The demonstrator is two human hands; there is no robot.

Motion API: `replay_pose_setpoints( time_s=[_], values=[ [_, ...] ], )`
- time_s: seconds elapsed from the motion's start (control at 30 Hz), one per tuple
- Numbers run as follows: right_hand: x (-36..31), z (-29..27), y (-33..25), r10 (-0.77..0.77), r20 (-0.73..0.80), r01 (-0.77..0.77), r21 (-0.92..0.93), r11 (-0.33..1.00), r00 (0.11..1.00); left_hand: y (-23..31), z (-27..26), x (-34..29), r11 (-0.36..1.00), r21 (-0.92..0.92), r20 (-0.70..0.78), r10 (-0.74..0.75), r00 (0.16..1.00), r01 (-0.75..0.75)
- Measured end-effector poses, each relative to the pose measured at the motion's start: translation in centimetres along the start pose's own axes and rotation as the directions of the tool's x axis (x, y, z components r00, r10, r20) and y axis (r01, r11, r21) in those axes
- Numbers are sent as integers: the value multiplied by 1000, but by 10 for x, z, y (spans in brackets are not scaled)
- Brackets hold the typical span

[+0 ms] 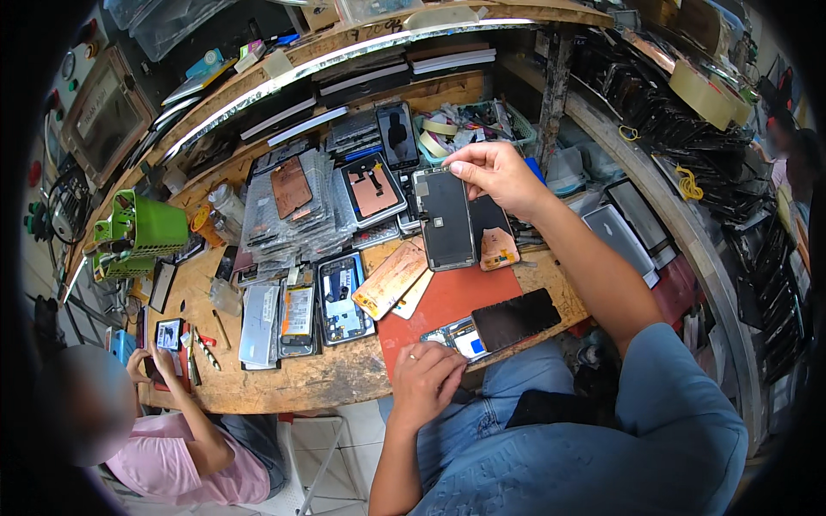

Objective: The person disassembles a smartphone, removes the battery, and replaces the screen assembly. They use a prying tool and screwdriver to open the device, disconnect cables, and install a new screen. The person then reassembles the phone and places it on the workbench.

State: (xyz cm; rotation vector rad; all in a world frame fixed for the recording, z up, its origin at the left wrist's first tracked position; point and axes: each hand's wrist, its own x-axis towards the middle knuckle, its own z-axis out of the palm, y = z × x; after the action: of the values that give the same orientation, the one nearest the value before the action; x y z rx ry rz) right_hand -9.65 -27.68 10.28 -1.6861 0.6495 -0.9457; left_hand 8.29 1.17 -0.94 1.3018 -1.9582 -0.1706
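Observation:
Pinched by its top edge in my right hand [495, 176] is a phone screen panel [449, 232], dark and turned with its back side up, tilted above the bench. My left hand [423, 378], wearing a ring, has its fingers curled at the lower edge of an opened phone [452, 337] with its inner parts exposed. A black phone screen [516, 320] lies over the right part of that phone. Both rest at the front edge of the red mat [456, 297]. Copper-coloured screen panels [391, 277] lie just left of the held panel.
Bubble-wrapped panels [288, 206] are piled at the back. Several opened phones [342, 297] line the bench [301, 383]. A green basket [151, 224] stands left, near a co-worker in pink [181, 460]. A wooden shelf [344, 39] overhangs the back; a rack [654, 163] borders the right.

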Motion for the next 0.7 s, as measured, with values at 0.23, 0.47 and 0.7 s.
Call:
replay_pose_setpoints(
  time_s=[0.23,0.47,0.7],
  values=[
    [0,-7,19,64,-1,-64,37,997,998,-4,3,3,1000,7,-4,23,1000,-23],
    [-20,-14,24,109,-287,91,602,793,952,-3,7,-1,1000,1,-26,-9,1000,9],
    [-39,-6,43,236,-208,-54,630,775,949,-3,1,3,1000,-20,-23,18,1000,-18]
  ],
)
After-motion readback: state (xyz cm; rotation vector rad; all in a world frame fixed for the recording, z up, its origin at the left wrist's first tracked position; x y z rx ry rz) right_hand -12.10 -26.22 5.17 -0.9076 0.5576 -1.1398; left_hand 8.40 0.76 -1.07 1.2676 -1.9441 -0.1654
